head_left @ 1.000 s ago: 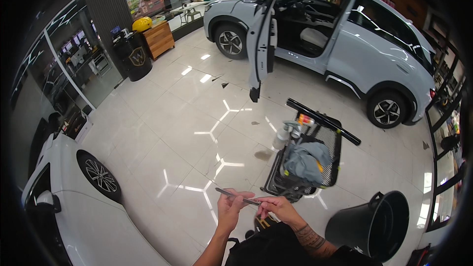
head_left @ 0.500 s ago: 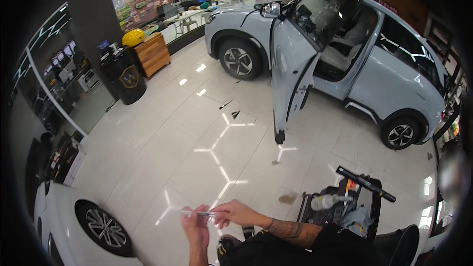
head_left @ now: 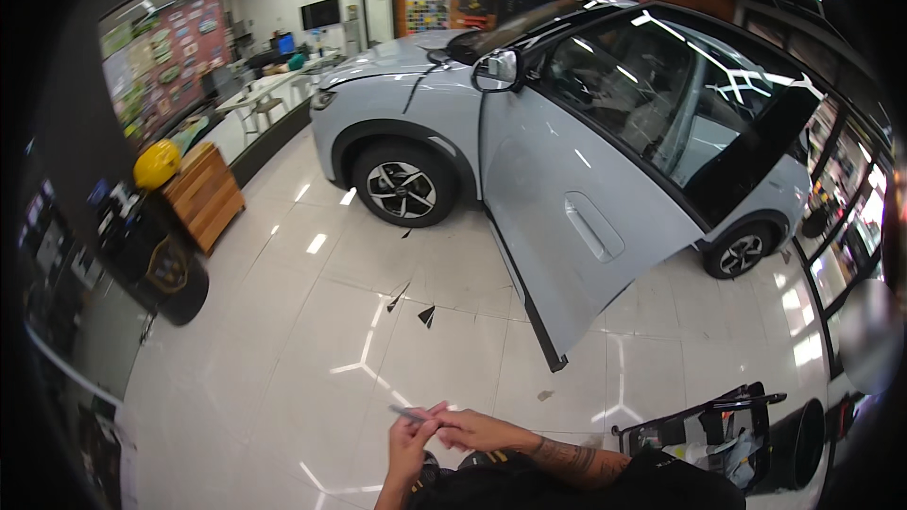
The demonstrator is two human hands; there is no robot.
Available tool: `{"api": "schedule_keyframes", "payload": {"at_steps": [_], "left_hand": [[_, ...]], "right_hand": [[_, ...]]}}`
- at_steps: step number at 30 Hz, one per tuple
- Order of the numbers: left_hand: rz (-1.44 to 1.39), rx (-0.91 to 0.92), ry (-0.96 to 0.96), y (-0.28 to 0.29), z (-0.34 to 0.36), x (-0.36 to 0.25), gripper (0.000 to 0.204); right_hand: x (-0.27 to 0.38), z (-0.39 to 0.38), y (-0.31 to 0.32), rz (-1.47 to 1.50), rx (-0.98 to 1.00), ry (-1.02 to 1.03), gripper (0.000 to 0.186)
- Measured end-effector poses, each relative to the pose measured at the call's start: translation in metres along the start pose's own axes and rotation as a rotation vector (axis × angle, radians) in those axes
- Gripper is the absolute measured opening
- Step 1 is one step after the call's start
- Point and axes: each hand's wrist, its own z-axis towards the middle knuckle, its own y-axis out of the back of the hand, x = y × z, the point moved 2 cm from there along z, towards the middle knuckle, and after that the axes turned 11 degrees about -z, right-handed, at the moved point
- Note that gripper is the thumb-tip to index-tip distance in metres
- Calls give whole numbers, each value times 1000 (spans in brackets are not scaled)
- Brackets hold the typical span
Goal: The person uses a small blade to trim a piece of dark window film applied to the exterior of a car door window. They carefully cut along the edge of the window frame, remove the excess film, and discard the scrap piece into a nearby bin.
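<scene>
Low in the view, in front of my body, my two hands meet around a slim grey pen-like tool (head_left: 406, 413). My left hand (head_left: 409, 444) is closed on it from the near side, and the tool's tip points out to the left. My right hand (head_left: 474, 431) reaches in from the right, its fingers closed at the tool's other end and partly covering it. The exact kind of tool is too small to make out. Beyond my hands stands a light blue-grey car (head_left: 416, 94), its front door (head_left: 576, 198) swung open toward me.
A black wheeled cart (head_left: 680, 430) with cloths and bottles stands at lower right, beside a black bin (head_left: 803, 444). Dark scraps (head_left: 427, 317) lie on the glossy tiled floor (head_left: 283, 368). At left are a black drum (head_left: 175, 274) and a wooden cabinet (head_left: 208, 191) with a yellow helmet-like object (head_left: 158, 164).
My view has moved closer to the car and shifted, so the open door now shows its outer face. The white car at lower left has left the view. My hands stay together on the tool.
</scene>
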Motion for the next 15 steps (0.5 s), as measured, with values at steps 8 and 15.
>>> {"api": "schedule_keyframes", "payload": {"at_steps": [8,15], "left_hand": [[404,629,235,-27,331,-58,40],[482,531,123,-22,618,-97,22]], "right_hand": [[-47,79,195,443,-799,-180,28],[-101,194,443,312,-1229,-88,26]]}}
